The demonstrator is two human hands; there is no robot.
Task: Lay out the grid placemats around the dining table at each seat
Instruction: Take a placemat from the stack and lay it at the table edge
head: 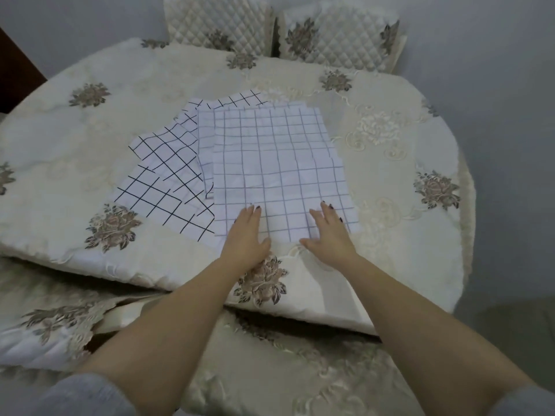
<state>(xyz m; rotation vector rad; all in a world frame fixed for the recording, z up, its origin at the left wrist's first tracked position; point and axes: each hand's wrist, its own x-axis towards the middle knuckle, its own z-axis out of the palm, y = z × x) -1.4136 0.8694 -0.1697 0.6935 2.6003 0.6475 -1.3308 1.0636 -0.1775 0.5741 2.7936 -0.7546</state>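
Both hands are down flat. The left hand (246,232) lies palm down, fingers straight and close together, fingertips on the near edge of the top placemat (279,169). The right hand (329,232) is just beside it, palm down too, fingers straight and a little fanned, thumb out to the side, resting on that same near edge. Neither hand curls round or pinches the fabric; they press on it from above. There is dark polish on the nails.

The top placemat is white with thin bluish grid lines and sits in the middle of the dining table (462,205), its near edge towards the person. More of the pile shows from under it. The black-grid placemats (168,163) fan out to the left, overlapping one another at angles, and a corner of another black-lined mat (240,100) shows past the far edge. How many lie in the pile I cannot tell.

The table is round and covered in a cream tablecloth (390,130) embroidered with brownish flowers. On the far side two chair backs (216,22) in quilted cream covers stand side by side at the table's edge. Nearest the camera, below the forearms, is a seat cushion (270,370) in matching fabric, with grey sleeves (84,394) at the bottom corners.
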